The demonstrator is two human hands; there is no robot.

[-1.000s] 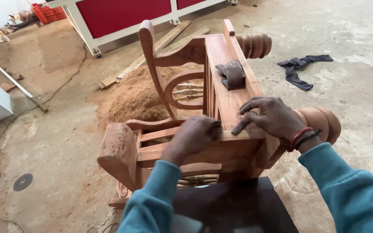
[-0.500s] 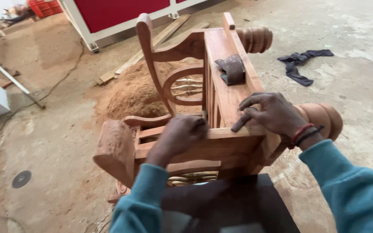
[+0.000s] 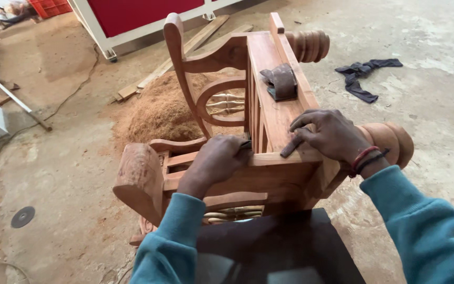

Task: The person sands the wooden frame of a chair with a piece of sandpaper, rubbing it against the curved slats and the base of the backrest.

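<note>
- Wooden chair frame (image 3: 269,126), reddish and unfinished, lies tipped on its side in the middle of the scene, its near end just above a dark stand (image 3: 269,247).
- Left hand (image 3: 219,160) is curled tight against the frame's near left rail, fingers closed on what looks like a small dark piece at the joint; I cannot tell exactly what it is.
- Right hand (image 3: 332,134) rests spread on the top board, fingers half open and clamping nothing, a dark sliver under the fingertips.
- Judging by this, short, even strokes along the grain would serve best, with the right hand pressing down so the frame does not rock.
- Folded abrasive pad (image 3: 279,81) sits farther along the board; a sawdust heap (image 3: 158,110) lies on the floor to the far left.
</note>
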